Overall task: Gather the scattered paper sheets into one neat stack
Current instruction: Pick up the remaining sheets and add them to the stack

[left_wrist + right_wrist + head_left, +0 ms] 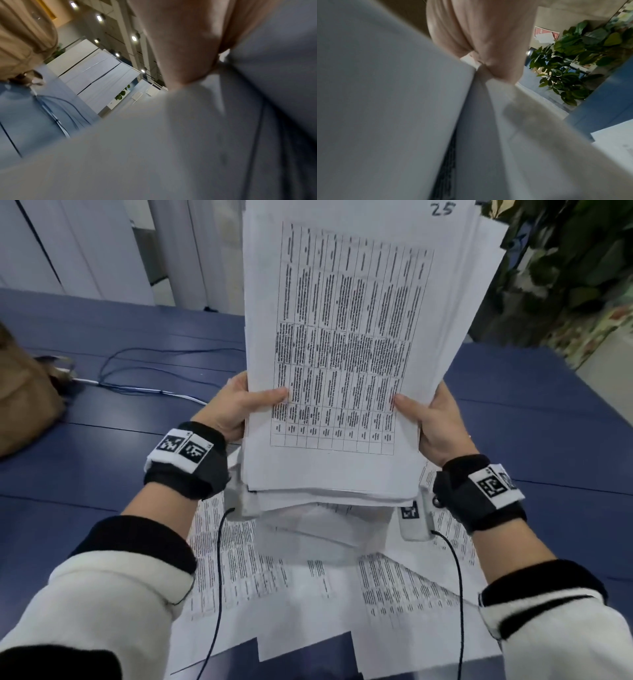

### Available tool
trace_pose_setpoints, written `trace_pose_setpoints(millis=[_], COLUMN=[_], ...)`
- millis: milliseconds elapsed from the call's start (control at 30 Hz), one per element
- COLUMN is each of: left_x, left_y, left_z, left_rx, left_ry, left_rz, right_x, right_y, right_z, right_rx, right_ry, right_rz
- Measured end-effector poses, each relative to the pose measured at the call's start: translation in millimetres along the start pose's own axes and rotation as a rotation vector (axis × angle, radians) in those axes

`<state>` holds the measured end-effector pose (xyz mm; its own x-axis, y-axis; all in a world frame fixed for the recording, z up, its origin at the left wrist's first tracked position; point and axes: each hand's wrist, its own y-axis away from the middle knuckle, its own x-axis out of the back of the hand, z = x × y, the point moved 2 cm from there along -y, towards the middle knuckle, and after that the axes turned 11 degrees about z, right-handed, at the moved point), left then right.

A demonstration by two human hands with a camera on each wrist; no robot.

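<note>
A thick stack of white printed sheets [352, 344] is held upright above the blue table [102, 460]; its top page carries a dense table and a handwritten "25". My left hand [239, 405] grips the stack's left edge, thumb on the front page. On the right edge my right hand [431, 422] grips it the same way. More printed sheets [308, 587] lie spread on the table under the stack. In the left wrist view the stack [154, 148] fills the frame below my palm [180, 40]. The right wrist view shows blurred sheet edges [385, 108] below my hand [488, 33].
A brown bag [24, 402] sits at the table's left edge, with thin cables [147, 371] trailing from it across the table. White cabinets [85, 251] stand behind the table. A leafy plant [575, 258] stands at the far right.
</note>
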<state>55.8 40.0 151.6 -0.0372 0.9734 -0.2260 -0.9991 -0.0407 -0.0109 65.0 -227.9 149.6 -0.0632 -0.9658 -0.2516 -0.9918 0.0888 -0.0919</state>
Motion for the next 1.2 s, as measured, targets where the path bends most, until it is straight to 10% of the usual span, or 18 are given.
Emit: trace_pose_setpoints(millis=[300,667,933,1200], left_x=[2.1,-4.3,-30.8,-36.0], left_y=[19.0,14.5,6.0,15.7], left_z=[-77.7,-52.1,-13.2,-0.5], left_rx=[0.079,0.077,-0.156,-0.229], left_ry=[-0.406,-0.330,-0.243,-0.096], left_rz=[0.260,0.149,0.353,0.343], right_x=[24.1,27.3,-2.0,2.1], right_y=[13.7,2.4,-6.7,0.4], right_z=[65.4,44.4,5.5,7.6], right_rx=[-0.082,-0.179,0.121,0.167], right_ry=[0.347,0.211,0.268,0.312], right_rz=[0.003,-0.052,0.223,0.178])
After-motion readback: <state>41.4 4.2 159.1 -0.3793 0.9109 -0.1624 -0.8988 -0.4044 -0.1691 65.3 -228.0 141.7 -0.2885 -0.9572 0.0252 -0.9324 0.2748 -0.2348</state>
